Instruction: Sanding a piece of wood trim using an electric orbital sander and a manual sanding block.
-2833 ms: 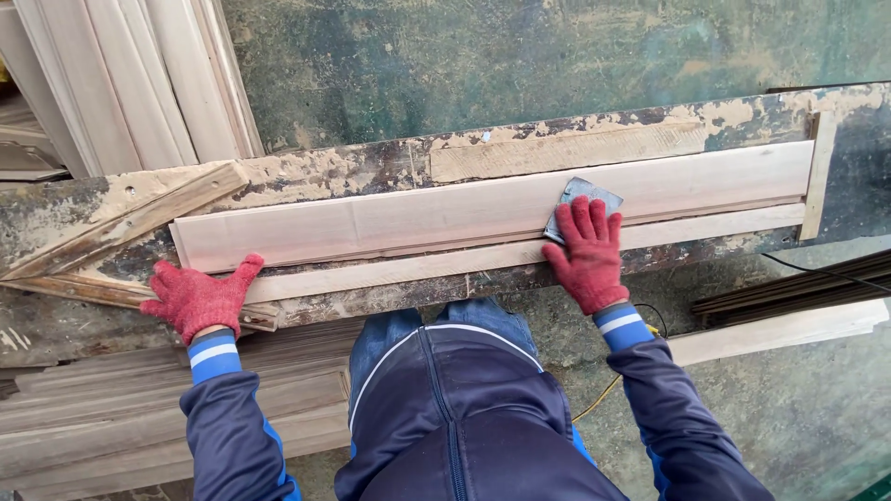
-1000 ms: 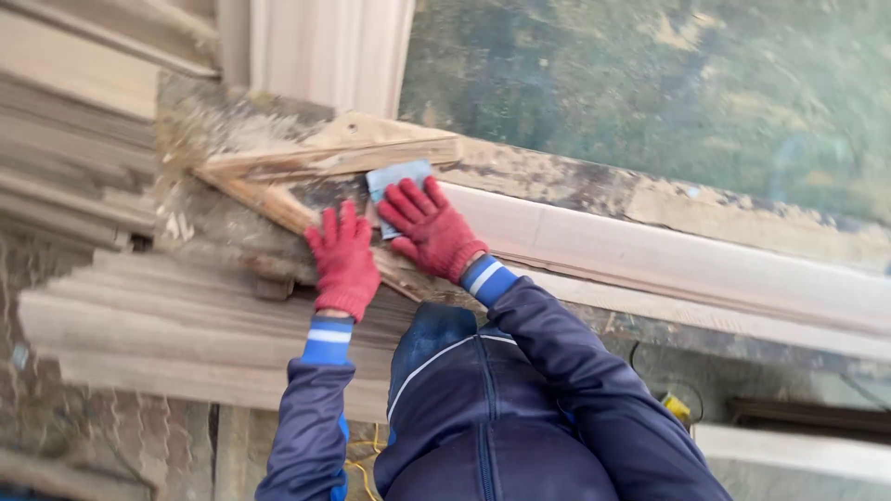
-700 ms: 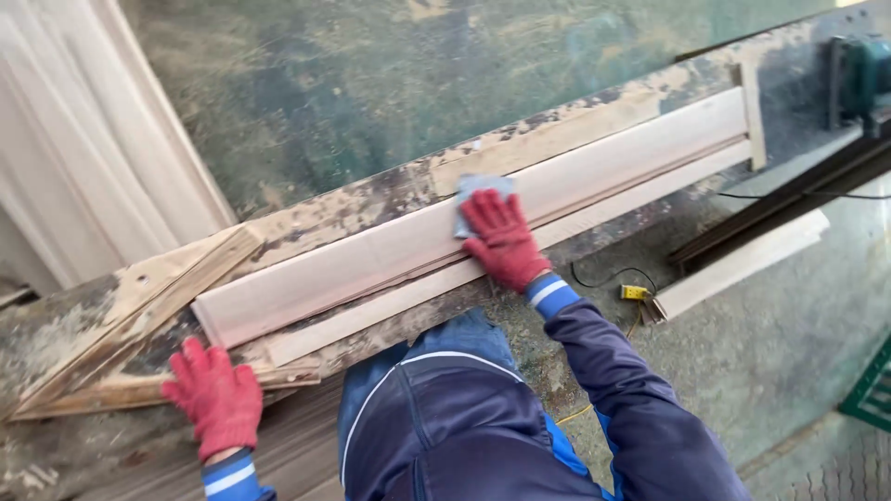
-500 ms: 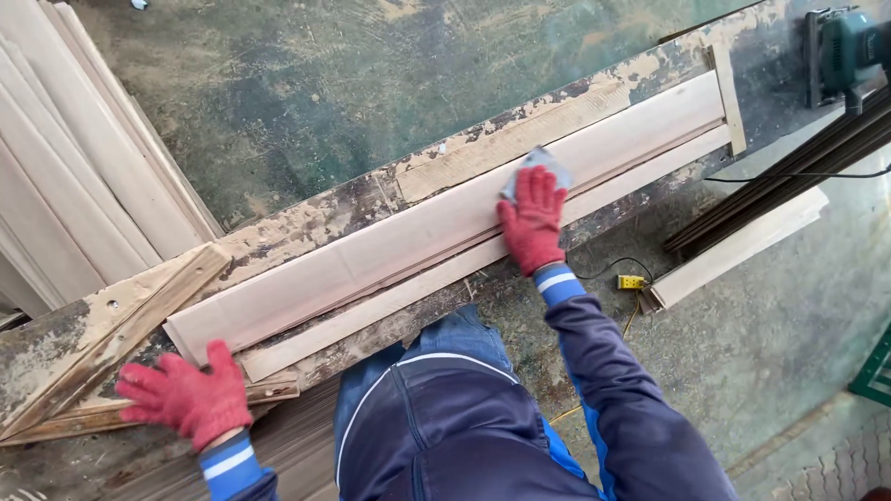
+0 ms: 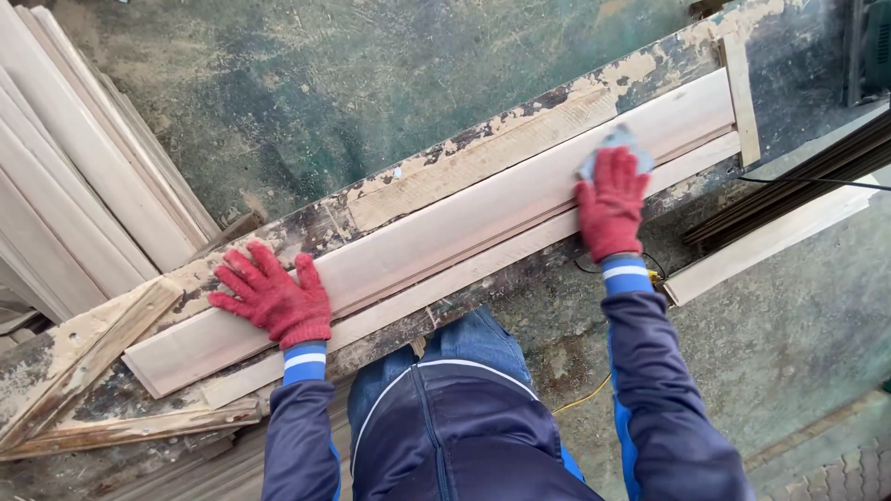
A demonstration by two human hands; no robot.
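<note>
On the bench, a long stiff board (image 5: pixel 445 232) lies flat. At 2 o'clock, the right hand (image 5: pixel 611 202) presses thin, bendy sandpaper (image 5: pixel 614 141). At 9 o'clock, the left hand (image 5: pixel 274 297) lies open, holding it still.

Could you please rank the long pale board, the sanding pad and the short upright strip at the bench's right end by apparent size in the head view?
1. long pale board
2. short upright strip
3. sanding pad, mostly hidden under the right hand, so its rank is unsure.
</note>
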